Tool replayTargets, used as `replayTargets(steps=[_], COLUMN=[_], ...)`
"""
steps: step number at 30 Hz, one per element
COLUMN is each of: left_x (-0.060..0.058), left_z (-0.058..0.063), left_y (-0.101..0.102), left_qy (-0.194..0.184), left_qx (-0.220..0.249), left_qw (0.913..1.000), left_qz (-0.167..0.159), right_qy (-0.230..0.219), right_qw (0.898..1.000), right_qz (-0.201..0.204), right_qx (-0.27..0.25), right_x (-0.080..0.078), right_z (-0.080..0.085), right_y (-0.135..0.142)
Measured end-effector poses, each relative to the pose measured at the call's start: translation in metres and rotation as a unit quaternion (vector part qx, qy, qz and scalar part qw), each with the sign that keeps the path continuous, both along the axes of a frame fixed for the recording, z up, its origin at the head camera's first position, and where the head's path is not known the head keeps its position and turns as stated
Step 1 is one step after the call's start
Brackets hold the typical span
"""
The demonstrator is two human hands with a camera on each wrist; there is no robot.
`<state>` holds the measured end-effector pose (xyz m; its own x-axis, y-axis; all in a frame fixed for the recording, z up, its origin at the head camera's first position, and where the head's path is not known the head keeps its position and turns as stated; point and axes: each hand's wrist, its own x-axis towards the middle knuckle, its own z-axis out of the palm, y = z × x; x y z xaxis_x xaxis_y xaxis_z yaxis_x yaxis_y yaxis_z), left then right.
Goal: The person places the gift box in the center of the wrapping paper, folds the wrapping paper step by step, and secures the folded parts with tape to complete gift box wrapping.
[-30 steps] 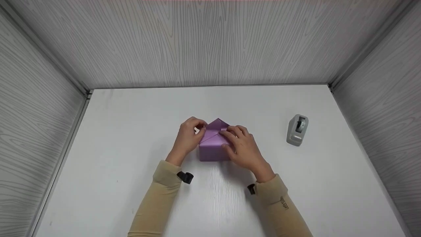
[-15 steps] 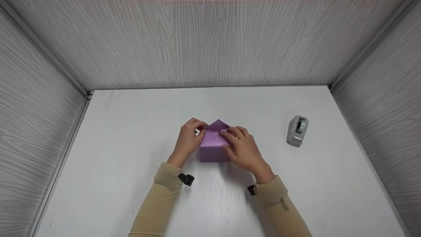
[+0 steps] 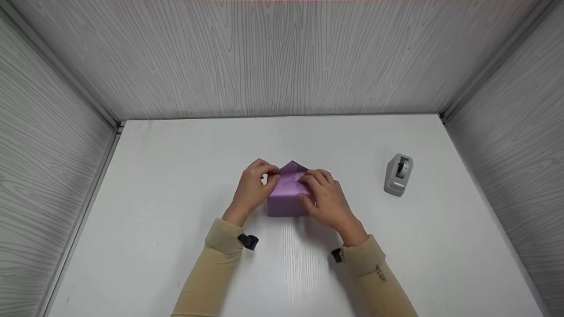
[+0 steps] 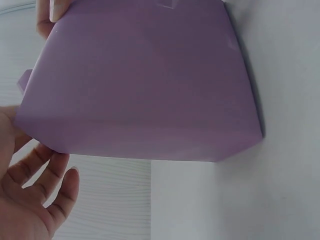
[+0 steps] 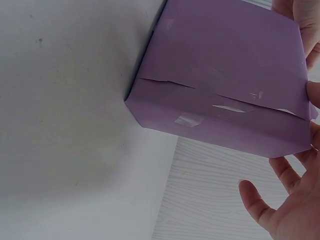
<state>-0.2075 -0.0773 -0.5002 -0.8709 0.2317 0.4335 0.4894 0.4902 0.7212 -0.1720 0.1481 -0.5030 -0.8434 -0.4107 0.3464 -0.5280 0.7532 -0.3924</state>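
A box wrapped in purple paper (image 3: pixel 288 205) stands on the table, its paper folded on top and a pointed flap (image 3: pixel 292 167) rising at its far side. My left hand (image 3: pixel 254 187) pinches the folded paper between thumb and index finger at the top left edge. My right hand (image 3: pixel 328 198) grips the right side, thumb on the near face and fingers bent over the top. In the left wrist view, the other fingers of my left hand (image 4: pixel 37 190) spread beside the box. The right wrist view shows a paper seam and clear tape (image 5: pixel 189 120) on the box's side.
A grey tape dispenser (image 3: pixel 398 175) with a roll in it stands on the white table (image 3: pixel 185 158), right of the box. Wood-grain panels (image 3: pixel 282 57) enclose the table at the back and both sides.
The fingertips of my right hand have shifted slightly right on the box top. My left thumb and finger have moved a little with the paper, and the fold line on top looks different.
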Motion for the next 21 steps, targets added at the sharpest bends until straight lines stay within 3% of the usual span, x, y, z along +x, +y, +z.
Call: replayTargets(steps=[9, 16, 21], left_x=[0.014, 0.015, 0.016], left_z=[0.0, -0.005, -0.005], left_y=[-0.011, -0.014, -0.014], left_qy=[-0.049, -0.011, -0.015], left_qx=[-0.061, -0.08, -0.071], left_qw=[0.9954, 0.9946, 0.9952], left_qz=[-0.054, -0.065, -0.066], right_qy=[0.025, 0.04, 0.046], right_qw=[1.0, 0.999, 0.996], right_qz=[-0.007, -0.008, 0.005], right_qx=[-0.012, -0.034, -0.077], right_x=[0.001, 0.002, 0.0], right_z=[-0.003, -0.003, -0.003], right_y=[-0.001, -0.001, 0.003])
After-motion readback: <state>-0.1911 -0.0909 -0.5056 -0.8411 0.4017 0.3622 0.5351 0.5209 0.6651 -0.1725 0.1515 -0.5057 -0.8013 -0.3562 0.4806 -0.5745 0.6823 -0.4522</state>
